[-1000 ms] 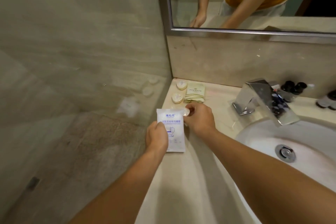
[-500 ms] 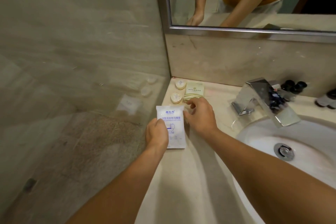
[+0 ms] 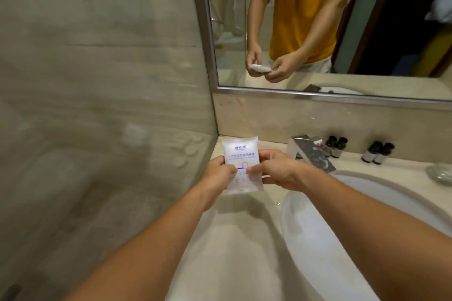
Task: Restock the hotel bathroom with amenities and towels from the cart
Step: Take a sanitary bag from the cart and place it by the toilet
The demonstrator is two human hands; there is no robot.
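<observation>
A white plastic packet [image 3: 241, 154] with blue print is held up above the left end of the marble counter [image 3: 234, 239]. My left hand [image 3: 219, 173] grips its left edge, thumb on the front. My right hand [image 3: 276, 171] pinches its right edge, fingers curled behind it. The packet hides the counter's back left corner, where the small soaps and folded sachet lay.
A glass shower panel [image 3: 110, 129] stands along the counter's left side. The chrome faucet [image 3: 310, 151] and white basin [image 3: 367, 215] lie to the right. Small dark-capped bottles [image 3: 336, 146] [image 3: 378, 153] line the back wall, a glass dish [image 3: 440, 173] at far right. A mirror [image 3: 318, 19] hangs above.
The packet has been lifted off the counter and is now held in both hands. My right hand left the small round soap and took the packet's right edge. The camera tilted up.
</observation>
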